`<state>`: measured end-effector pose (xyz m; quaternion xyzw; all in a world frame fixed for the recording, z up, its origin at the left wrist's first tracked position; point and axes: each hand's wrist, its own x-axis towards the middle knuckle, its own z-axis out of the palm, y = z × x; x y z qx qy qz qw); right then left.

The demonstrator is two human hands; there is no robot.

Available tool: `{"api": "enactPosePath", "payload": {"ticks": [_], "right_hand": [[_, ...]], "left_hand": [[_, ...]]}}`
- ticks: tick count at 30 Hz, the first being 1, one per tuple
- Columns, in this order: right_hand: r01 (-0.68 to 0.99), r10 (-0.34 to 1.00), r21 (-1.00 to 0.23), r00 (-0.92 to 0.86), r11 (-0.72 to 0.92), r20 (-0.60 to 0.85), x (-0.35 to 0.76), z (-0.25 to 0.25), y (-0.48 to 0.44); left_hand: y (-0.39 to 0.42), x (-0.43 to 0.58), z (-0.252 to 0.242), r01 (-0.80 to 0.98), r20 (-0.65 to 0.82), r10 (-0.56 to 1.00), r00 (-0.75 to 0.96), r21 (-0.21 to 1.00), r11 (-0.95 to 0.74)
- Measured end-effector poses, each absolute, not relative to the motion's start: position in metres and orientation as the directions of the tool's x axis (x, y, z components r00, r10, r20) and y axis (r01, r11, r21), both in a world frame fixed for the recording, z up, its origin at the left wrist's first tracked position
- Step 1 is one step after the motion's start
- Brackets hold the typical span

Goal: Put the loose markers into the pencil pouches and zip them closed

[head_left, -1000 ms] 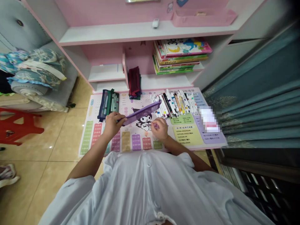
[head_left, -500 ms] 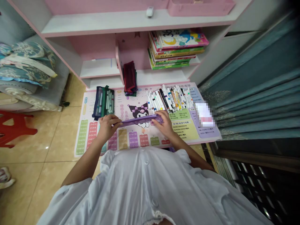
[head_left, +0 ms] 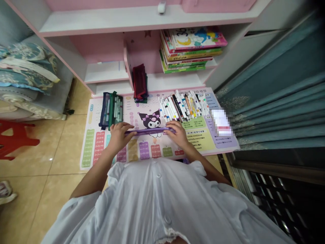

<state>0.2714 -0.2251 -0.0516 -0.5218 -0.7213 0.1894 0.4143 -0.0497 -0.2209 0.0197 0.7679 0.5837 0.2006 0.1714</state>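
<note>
A flat purple pencil case [head_left: 149,131] lies level just over the printed desk mat [head_left: 203,139], held at both ends. My left hand [head_left: 118,134] grips its left end with fingers curled over it. My right hand [head_left: 179,134] pinches the right end. Behind the right hand lies a row of several markers [head_left: 184,105]. A dark blue and green open case with pens [head_left: 111,110] sits behind my left hand.
A dark red folded pouch [head_left: 139,83] stands at the back of the desk. A stack of picture books [head_left: 190,51] fills the shelf. Teal curtains [head_left: 274,101] hang at the right. A red stool [head_left: 15,139] and bedding [head_left: 27,78] are at the left.
The purple case was tilted up in my left hand alone; it has come down level over the mat, and my right hand has taken its right end.
</note>
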Motion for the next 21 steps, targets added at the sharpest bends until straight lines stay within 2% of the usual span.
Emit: {"api": "enactPosePath", "payload": {"ticks": [6, 13, 21], "right_hand": [[0.602, 0.912, -0.706, -0.097, 0.372, 0.398, 0.27, -0.051, -0.225], [0.601, 0.909, -0.7, -0.116, 0.386, 0.401, 0.271, -0.049, -0.226], [0.609, 0.918, -0.703, -0.11, 0.366, 0.382, 0.272, -0.048, -0.227]], "left_hand": [[-0.216, 0.021, 0.038, 0.782, 0.081, 0.912, 0.401, 0.489, -0.387], [-0.2, 0.08, 0.03, 0.758, 0.007, 0.857, 0.515, 0.463, -0.459], [-0.199, 0.083, 0.028, 0.729, -0.005, 0.883, 0.469, 0.566, -0.384]]}}
